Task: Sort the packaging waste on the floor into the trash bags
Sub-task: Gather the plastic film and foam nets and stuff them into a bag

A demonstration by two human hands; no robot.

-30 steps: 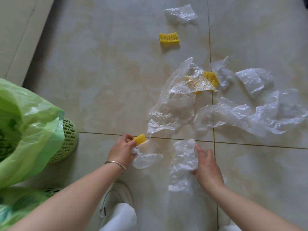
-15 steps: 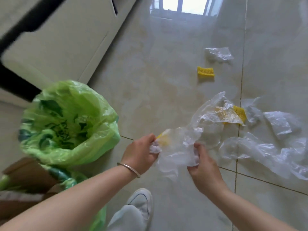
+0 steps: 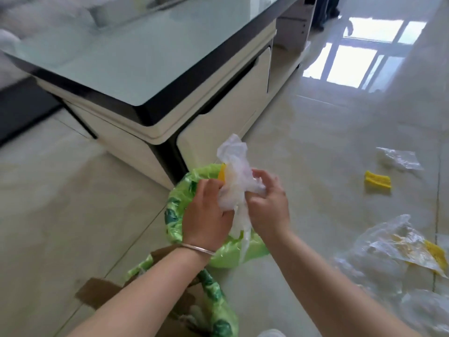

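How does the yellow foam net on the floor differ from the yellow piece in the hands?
The floor net lies flat, alone and fully visible on the tile; the held yellow piece is lifted above the green bag, mostly hidden by clear plastic that both hands grip. Both are bright yellow.

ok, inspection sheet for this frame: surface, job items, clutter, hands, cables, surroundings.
Surface: glossy beige floor tiles, window glare on them.
Job's things: crumpled clear plastic bundle with a yellow piece in it, held above the green trash bag; a second green bag nearer, beside brown cardboard.
Clutter: yellow foam net and clear wrapper on the floor at right; pile of clear plastic with yellow netting at lower right.
Hands: left hand and right hand both grip the bundle; bracelet on left wrist.
Cables: nothing seen.
Surroundings: glass-topped coffee table with cream drawers, close behind the bag.
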